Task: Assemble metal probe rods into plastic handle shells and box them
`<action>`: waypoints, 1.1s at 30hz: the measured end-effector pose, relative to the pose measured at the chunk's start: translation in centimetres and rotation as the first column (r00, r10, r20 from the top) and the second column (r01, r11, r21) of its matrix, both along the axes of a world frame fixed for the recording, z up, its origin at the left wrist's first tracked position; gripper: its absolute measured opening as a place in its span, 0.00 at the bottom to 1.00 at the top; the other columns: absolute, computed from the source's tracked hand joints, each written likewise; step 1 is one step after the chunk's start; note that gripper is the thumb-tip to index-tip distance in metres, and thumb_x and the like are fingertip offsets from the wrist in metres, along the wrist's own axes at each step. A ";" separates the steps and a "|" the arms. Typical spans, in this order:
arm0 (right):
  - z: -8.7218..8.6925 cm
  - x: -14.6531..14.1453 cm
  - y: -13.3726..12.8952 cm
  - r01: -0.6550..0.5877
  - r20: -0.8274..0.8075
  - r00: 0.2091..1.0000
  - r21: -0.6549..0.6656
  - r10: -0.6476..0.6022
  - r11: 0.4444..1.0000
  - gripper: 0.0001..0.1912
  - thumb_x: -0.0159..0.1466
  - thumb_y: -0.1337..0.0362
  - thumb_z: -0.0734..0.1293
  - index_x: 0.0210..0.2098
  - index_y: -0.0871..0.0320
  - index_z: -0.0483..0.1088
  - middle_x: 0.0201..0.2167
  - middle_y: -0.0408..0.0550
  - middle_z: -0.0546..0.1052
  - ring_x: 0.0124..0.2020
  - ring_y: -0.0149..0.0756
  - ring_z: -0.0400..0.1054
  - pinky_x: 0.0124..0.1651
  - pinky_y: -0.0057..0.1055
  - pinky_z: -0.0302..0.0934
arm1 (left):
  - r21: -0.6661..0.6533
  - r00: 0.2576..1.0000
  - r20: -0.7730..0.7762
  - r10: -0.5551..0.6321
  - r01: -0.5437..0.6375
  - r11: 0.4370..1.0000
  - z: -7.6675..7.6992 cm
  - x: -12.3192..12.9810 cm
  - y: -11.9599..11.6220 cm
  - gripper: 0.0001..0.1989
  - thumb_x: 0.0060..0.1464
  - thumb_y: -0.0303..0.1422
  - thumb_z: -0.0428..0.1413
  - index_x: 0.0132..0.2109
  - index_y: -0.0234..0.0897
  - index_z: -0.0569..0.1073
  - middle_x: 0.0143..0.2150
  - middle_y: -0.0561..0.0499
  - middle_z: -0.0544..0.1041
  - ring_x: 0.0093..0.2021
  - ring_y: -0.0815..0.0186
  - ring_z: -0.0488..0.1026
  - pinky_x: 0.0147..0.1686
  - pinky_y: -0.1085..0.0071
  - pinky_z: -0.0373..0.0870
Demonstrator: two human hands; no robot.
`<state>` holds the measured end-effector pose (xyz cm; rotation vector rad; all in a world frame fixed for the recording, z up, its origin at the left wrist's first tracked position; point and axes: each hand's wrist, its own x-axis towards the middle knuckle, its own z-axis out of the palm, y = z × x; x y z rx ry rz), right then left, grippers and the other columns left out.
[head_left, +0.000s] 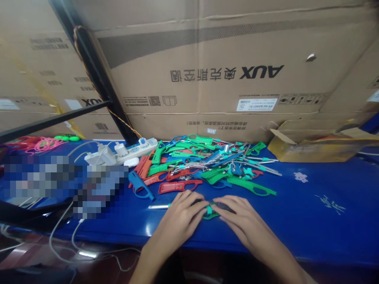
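Close to the blue table's near edge, my left hand and my right hand are closed on a green long-nosed lighter, one at each end of its handle. Its metal tube points out to the left from under my left hand. Between my fingertips a piece of lighter green shows; most of the handle is covered by my hands. Just beyond them lie a red handle shell, a green handle shell with a trigger loop, and a blue handle shell.
A heap of lighter shells, metal tubes and thin wires spreads behind my hands. To the left are a white power strip with plugs and cables. An open carton stands at right, with large cardboard boxes along the back.
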<state>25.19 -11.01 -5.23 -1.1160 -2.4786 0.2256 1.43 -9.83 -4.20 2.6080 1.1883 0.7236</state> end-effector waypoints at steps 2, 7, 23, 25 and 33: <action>0.1 0.0 -0.1 0.006 0.005 1.000 0.001 -0.006 1.000 0.25 0.71 0.66 0.61 0.65 0.41 0.61 0.59 0.47 0.71 0.59 0.41 0.64 0.58 0.45 0.63 | -0.012 1.000 0.015 0.009 -0.009 1.000 0.0 0.0 0.1 0.11 0.67 0.30 0.51 0.53 0.43 0.74 0.48 0.50 0.75 0.49 0.63 0.70 0.53 0.61 0.66; 0.1 -0.1 -0.2 0.044 -0.006 0.999 -0.024 -0.045 0.999 0.21 0.71 0.64 0.61 0.62 0.42 0.65 0.59 0.46 0.71 0.59 0.41 0.63 0.59 0.44 0.62 | 0.042 0.997 0.065 0.046 -0.049 0.998 -0.4 -0.3 0.4 0.08 0.66 0.33 0.54 0.48 0.44 0.77 0.46 0.51 0.76 0.46 0.63 0.71 0.48 0.63 0.66; -0.7 0.4 0.0 0.294 -0.178 0.947 0.133 -0.269 0.947 0.16 0.71 0.60 0.60 0.53 0.49 0.75 0.51 0.50 0.76 0.54 0.44 0.69 0.54 0.42 0.66 | 0.091 0.993 0.095 0.071 -0.079 0.993 -0.4 -0.4 0.6 0.08 0.61 0.37 0.59 0.46 0.43 0.79 0.47 0.50 0.78 0.47 0.60 0.73 0.48 0.59 0.68; -0.9 0.6 0.0 0.389 -0.245 0.904 0.123 -0.352 0.913 0.17 0.72 0.62 0.57 0.51 0.51 0.76 0.50 0.52 0.76 0.50 0.42 0.72 0.50 0.38 0.68 | 0.079 0.992 0.102 0.074 -0.083 0.993 -0.4 -0.4 0.6 0.10 0.61 0.38 0.59 0.48 0.42 0.78 0.48 0.50 0.78 0.48 0.59 0.73 0.50 0.58 0.68; -0.4 1.1 0.5 0.665 -0.216 0.744 0.144 -0.633 0.733 0.19 0.72 0.57 0.56 0.50 0.51 0.77 0.43 0.52 0.74 0.40 0.40 0.74 0.34 0.31 0.66 | 0.055 0.968 0.179 0.174 -0.186 0.981 -0.5 -0.8 0.7 0.10 0.67 0.35 0.53 0.52 0.41 0.73 0.50 0.48 0.77 0.51 0.58 0.72 0.52 0.56 0.66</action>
